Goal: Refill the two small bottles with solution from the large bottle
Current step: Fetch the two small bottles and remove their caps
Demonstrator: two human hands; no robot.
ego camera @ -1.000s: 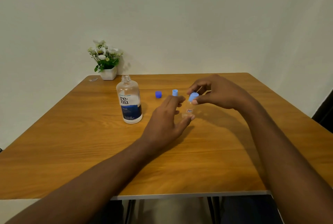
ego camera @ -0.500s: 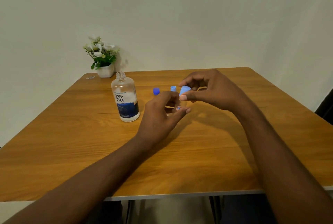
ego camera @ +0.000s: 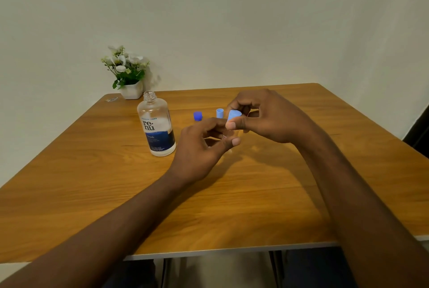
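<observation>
The large clear solution bottle (ego camera: 157, 125) with a blue and white label stands uncapped on the wooden table (ego camera: 92, 183), left of my hands. My left hand (ego camera: 202, 146) grips a small clear bottle (ego camera: 228, 136), mostly hidden by its fingers. My right hand (ego camera: 264, 116) pinches that bottle's light blue cap (ego camera: 233, 116) at the top. Behind my hands a dark blue cap (ego camera: 197, 116) and a second light blue cap (ego camera: 219, 113) show; whatever is under that second cap is hidden.
A white pot of white flowers (ego camera: 127, 74) stands at the table's back left corner by the wall. A small clear scrap (ego camera: 111, 99) lies near it. The table's front edge (ego camera: 232, 253) runs just below my forearms.
My left hand has closed round the small bottle, and both hands drifted slightly left. My right hand keeps pinching the light blue cap on top.
</observation>
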